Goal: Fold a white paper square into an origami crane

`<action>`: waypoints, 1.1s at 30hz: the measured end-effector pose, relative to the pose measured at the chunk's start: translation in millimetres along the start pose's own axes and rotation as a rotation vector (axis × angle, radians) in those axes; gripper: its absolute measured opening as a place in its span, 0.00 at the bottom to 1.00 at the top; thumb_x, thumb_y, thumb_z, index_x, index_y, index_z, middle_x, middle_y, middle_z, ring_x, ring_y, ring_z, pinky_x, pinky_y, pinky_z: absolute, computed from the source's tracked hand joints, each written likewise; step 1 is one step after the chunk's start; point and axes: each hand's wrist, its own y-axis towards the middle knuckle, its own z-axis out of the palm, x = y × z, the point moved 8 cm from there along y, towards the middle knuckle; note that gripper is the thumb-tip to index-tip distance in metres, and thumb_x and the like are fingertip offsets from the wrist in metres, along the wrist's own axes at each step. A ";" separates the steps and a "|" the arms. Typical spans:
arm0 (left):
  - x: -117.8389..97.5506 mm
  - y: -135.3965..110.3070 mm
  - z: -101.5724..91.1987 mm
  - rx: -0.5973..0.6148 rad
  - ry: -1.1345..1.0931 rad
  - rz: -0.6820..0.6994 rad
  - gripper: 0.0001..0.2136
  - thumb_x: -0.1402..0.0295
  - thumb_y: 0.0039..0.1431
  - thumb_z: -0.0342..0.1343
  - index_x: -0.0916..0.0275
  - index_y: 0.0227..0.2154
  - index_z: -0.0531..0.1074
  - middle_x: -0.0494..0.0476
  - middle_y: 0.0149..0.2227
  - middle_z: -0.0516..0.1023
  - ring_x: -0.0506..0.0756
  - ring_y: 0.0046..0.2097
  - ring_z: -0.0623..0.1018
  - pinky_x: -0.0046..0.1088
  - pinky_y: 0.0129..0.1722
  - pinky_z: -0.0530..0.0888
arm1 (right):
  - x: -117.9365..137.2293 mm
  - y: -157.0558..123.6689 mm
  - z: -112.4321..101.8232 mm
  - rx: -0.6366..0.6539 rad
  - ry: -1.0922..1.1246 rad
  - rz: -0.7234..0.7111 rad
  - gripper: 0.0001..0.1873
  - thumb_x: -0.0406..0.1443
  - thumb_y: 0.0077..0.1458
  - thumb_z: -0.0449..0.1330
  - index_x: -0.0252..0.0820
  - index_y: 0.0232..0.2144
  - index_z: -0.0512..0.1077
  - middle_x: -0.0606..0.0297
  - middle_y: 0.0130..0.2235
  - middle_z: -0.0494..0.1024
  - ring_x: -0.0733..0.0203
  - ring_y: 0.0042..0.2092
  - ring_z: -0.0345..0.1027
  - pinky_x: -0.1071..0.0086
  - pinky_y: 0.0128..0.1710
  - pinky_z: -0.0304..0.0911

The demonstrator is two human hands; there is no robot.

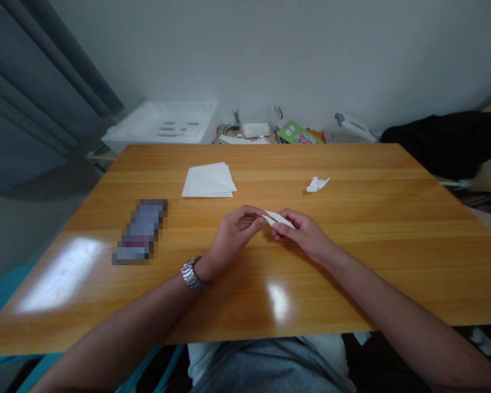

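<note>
A small piece of folded white paper (281, 219) with pointed ends is held between my two hands, just above the table. My left hand (238, 232) pinches its left tip between thumb and fingers. The right end sits in the grip of my right hand (305, 233), the thumb pressed along its near side. Farther back to the right lies a small white origami figure (318, 184), apart from both hands. Behind my left hand rests a short stack of white paper sheets (209, 181), the top one showing crease lines.
A pixelated, phone-shaped object (141, 232) lies on the wooden table (393, 218) at the left. Beyond the far edge are a white tray (163, 123), a green booklet (297, 132) and assorted small items. Dark cloth (445, 142) is heaped at the right.
</note>
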 end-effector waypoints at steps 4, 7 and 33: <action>-0.9 -1.0 1.4 0.004 -0.024 0.021 0.08 0.65 0.62 0.64 0.64 0.40 0.75 0.58 0.41 0.81 0.53 0.43 0.81 0.28 0.46 0.78 | 0.5 -0.2 2.4 0.010 0.040 -0.001 0.17 0.47 0.55 0.70 0.42 0.36 0.75 0.65 0.33 0.80 0.63 0.34 0.72 0.67 0.40 0.67; -2.7 -1.9 3.2 0.022 -0.049 0.016 0.08 0.65 0.62 0.63 0.63 0.40 0.74 0.58 0.41 0.80 0.53 0.43 0.81 0.28 0.46 0.78 | -0.2 -0.5 3.4 0.016 0.032 -0.003 0.16 0.47 0.55 0.70 0.42 0.36 0.75 0.66 0.33 0.80 0.63 0.34 0.72 0.67 0.39 0.67; -21.1 -3.5 2.2 0.046 0.289 0.179 0.07 0.63 0.65 0.61 0.62 0.39 0.74 0.56 0.38 0.79 0.52 0.41 0.79 0.28 0.43 0.77 | 4.1 -2.5 8.6 0.005 0.026 0.000 0.18 0.48 0.54 0.71 0.42 0.35 0.75 0.65 0.32 0.79 0.62 0.34 0.72 0.65 0.39 0.69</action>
